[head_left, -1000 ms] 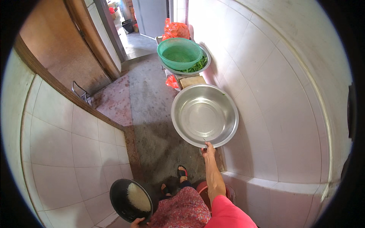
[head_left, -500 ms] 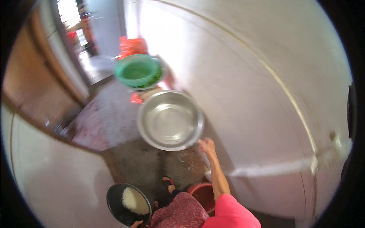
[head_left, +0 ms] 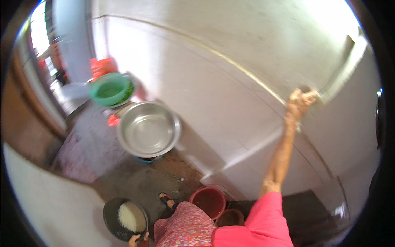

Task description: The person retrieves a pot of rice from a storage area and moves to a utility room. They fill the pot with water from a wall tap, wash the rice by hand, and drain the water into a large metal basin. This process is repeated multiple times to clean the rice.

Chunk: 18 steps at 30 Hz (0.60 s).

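A dark round pot (head_left: 108, 218) with white rice (head_left: 131, 217) in it is tilted at the lower left. My left hand (head_left: 135, 239) grips the pot's near rim, its fingers closed. My right arm is stretched far out to the right. At the wall, my right hand (head_left: 299, 103) has its fingers curled in on a small fitting that they mostly cover, so its kind is hidden. A large, shiny metal basin (head_left: 149, 128) stands ahead, apart from both hands.
Beyond the basin are a green plastic basin (head_left: 108, 91), leafy greens and a red plastic bag (head_left: 103, 68). A red bucket (head_left: 209, 202) and a brown tub (head_left: 230, 217) stand by my feet. The pale wall (head_left: 197, 78) runs along the right; a brown door (head_left: 24, 123) is at left.
My right hand has moved from beside the metal basin's rim out to the wall fitting at the right. The view has turned right. My left hand still holds the pot.
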Tool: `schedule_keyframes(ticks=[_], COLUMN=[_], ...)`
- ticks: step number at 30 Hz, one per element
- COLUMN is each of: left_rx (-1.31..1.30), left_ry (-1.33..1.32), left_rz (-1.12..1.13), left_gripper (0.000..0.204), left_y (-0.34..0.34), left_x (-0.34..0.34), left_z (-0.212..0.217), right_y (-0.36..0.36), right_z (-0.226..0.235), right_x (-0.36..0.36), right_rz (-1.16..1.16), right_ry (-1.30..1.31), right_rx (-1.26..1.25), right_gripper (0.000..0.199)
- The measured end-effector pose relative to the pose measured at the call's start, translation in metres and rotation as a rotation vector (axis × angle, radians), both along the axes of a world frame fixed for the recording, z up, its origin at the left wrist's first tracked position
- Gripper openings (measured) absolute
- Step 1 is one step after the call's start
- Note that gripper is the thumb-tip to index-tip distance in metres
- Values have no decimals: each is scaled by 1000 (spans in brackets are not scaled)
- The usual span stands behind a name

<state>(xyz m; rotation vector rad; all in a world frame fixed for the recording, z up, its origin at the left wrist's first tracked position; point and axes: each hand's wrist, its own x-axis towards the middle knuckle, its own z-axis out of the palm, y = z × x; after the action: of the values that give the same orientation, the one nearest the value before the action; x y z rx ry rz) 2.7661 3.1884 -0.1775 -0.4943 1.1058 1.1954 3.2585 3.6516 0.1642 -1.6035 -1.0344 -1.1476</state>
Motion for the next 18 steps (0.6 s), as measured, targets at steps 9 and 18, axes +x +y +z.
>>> schedule_keyframes(ticks=[9,18], left_rx=[61,128], left_ry=[-52,-109], left_rz=[512,544], left_gripper=[48,43], left_y=[-64,-115], left_x=[50,77], left_z=[6,-33], right_y=[45,35], right_z=[-19,-33], right_x=[152,169], right_rz=[-275,-492], right_ry=[-120,-348], right_rx=[-472,-401], right_gripper=[37,26])
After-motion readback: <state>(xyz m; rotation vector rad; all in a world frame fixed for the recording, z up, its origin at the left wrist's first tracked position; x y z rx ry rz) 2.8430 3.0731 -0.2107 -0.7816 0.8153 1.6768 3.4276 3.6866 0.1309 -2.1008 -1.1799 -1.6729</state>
